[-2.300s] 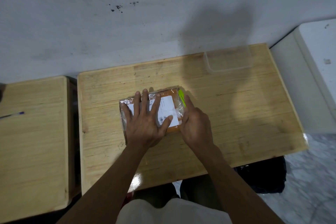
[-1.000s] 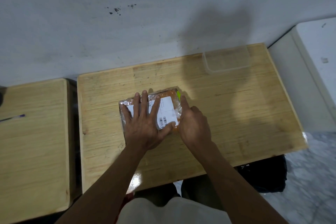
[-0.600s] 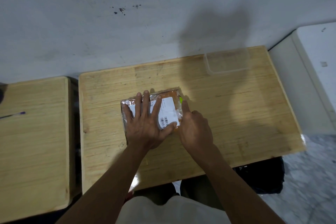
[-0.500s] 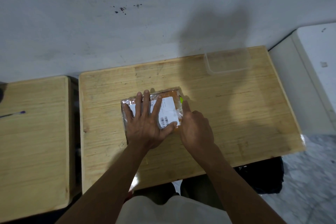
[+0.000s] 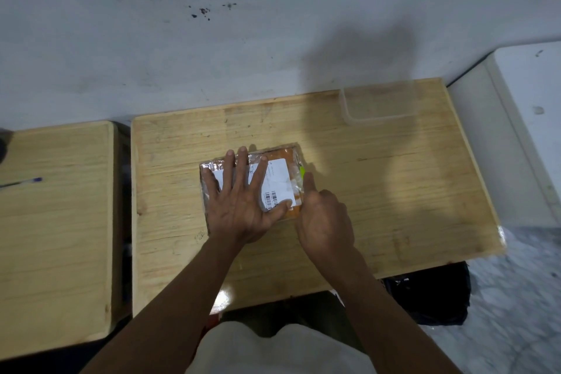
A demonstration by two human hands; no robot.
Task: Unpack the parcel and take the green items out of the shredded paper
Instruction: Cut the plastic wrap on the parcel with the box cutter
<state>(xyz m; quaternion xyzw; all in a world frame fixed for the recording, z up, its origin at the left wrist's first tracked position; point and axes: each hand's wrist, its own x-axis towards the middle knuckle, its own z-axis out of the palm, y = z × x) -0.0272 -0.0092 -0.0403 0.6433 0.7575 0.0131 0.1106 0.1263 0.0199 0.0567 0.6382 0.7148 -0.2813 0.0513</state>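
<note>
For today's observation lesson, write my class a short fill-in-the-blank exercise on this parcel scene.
1. The left hand lies flat on the ____.
2. The parcel's white label carries a printed ____.
3. The clear plastic container on the table is ____.

Missing words: parcel; barcode; empty

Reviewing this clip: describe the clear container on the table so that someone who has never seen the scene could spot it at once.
Start at the larger light wooden table under both hands. At its far right corner, against the grey wall, sits a shallow rectangular clear plastic container. It is see-through with nothing visible inside, well apart from the orange parcel wrapped in clear tape under the left hand.
</note>
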